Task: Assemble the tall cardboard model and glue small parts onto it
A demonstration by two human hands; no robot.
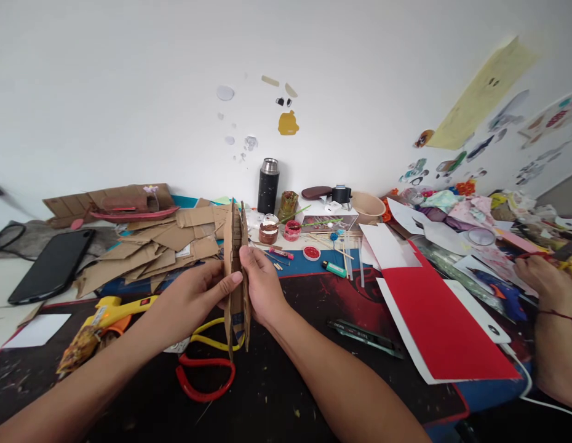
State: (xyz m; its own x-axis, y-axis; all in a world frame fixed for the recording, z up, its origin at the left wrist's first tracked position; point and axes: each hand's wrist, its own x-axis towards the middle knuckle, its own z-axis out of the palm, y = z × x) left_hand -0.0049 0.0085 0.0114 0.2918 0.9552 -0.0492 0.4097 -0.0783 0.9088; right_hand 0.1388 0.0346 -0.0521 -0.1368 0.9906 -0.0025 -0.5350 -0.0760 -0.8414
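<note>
1. A cardboard piece point(235, 246) is held upright, edge-on to the camera, just above the scissors point(205, 369). Its bottom edge is hung over their yellow handle. It looks like two flat layers pressed together, but more can't be told from this angle tbh.
2. The left hand point(194, 295) is clamped on it from the left, with the thumb stretched toward the near edge and the other fingers tucked behind.
3. The right hand point(262, 286) is gripped on it from the right, fingers wrapped against the far face.
4. A glue gun point(111, 311) is laid just left of the scissors, and a tablet point(53, 264) is set further left and back.
5. A scrap pile point(161, 249) is heaped behind the scissors, and a flask point(268, 184) is stood well behind them, by the wall.
6. A red sheet point(436, 326) is spread well right of the scissors, with a knife point(364, 335) laid in between.
7. Another person's hand point(547, 283) is seen far right of the scissors, fingers curled. What's in them can't be made out.
</note>
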